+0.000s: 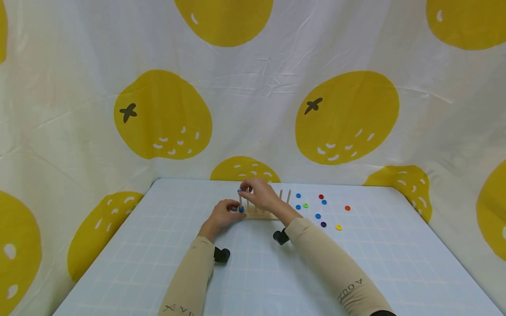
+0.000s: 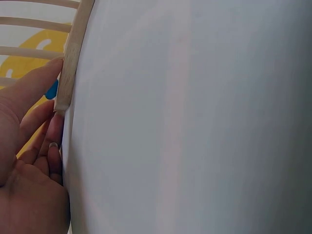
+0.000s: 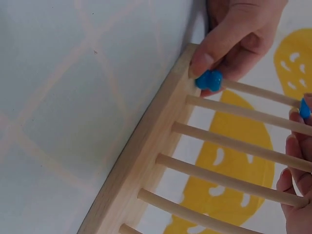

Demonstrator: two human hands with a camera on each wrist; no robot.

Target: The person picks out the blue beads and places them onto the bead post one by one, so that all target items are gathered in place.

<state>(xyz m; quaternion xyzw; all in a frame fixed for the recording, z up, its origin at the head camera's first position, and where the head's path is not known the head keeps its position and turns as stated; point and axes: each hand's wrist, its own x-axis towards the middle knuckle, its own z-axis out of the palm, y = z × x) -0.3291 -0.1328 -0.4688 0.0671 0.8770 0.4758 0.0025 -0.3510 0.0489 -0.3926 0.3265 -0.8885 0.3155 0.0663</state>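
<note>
A wooden peg stand (image 1: 261,216) with a row of upright pegs stands on the table. My left hand (image 1: 222,215) grips the left end of its base, the thumb against the wood in the left wrist view. Blue beads (image 3: 208,80) sit low on the end peg, close to that thumb. At the top of the same peg, my right hand (image 1: 258,193) pinches another blue bead (image 3: 304,108). Its fingers partly cover the bead, and I cannot tell how far the peg passes through it. The other pegs visible in the right wrist view are bare.
To the right of the stand lie several loose beads, among them a green one (image 1: 305,205), a yellow one (image 1: 338,227), an orange one (image 1: 347,208) and a dark blue one (image 1: 323,224). A fruit-print curtain (image 1: 253,105) hangs behind the table (image 1: 253,272).
</note>
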